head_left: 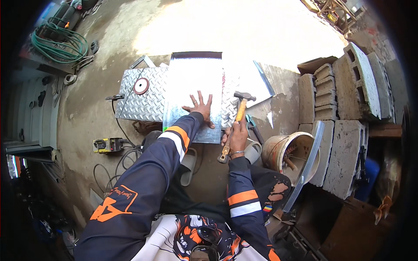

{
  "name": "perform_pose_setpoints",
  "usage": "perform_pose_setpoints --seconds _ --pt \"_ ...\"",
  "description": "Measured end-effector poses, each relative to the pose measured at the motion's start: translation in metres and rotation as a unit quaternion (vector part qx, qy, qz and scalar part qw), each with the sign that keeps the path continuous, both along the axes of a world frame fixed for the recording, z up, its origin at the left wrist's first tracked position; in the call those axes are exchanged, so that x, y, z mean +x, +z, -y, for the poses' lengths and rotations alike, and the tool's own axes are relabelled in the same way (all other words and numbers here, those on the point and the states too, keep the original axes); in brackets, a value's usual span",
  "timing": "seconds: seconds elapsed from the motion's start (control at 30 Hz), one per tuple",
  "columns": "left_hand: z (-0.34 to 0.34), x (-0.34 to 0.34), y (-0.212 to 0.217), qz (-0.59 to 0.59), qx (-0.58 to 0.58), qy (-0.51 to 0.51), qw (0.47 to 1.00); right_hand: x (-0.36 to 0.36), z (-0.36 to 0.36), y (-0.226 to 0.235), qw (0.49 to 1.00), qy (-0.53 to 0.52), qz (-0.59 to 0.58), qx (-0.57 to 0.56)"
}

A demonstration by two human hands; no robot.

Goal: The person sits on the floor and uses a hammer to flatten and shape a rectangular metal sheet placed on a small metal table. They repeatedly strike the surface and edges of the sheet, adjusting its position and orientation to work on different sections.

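Note:
My left hand [201, 108] lies flat with its fingers spread on a shiny metal sheet [189, 78], whose far edge shows a dark upright strip. My right hand [237, 138] is wrapped round the wooden handle of a hammer [241, 112]. The hammer's head points away from me, just right of the sheet and above the diamond-pattern plate [229, 87] beneath. On the left part of that plate rests a reddish-brown disc [141, 86] with a white centre. Near my right hand, a tool with teal and dark handles [255, 129] lies on the ground.
To the right stand a dirty white bucket [278, 150] and stacked concrete blocks [361, 82]. A clear strip [307, 165] leans across the bucket. At left are a black clamp [114, 97] with a cable, a yellow-and-black device [107, 145] and a coiled green hose [54, 45].

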State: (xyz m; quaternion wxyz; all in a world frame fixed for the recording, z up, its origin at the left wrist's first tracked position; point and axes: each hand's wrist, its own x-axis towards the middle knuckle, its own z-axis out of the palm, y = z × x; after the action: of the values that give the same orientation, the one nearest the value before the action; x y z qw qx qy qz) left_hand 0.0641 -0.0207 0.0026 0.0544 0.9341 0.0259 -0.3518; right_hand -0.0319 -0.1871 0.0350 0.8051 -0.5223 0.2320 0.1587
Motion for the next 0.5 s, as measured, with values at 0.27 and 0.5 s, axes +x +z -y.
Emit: perform_pose_setpoints --seconds 0.27,0.5 --pt "-0.006 0.001 -0.001 -0.019 0.005 0.01 1.0 -0.01 0.023 0.022 0.994 -0.108 0.0 0.029" --pt "-0.005 -0.002 -0.001 -0.004 0.023 -0.001 1.0 -0.031 -0.008 0.005 0.997 0.054 0.023 -0.046"
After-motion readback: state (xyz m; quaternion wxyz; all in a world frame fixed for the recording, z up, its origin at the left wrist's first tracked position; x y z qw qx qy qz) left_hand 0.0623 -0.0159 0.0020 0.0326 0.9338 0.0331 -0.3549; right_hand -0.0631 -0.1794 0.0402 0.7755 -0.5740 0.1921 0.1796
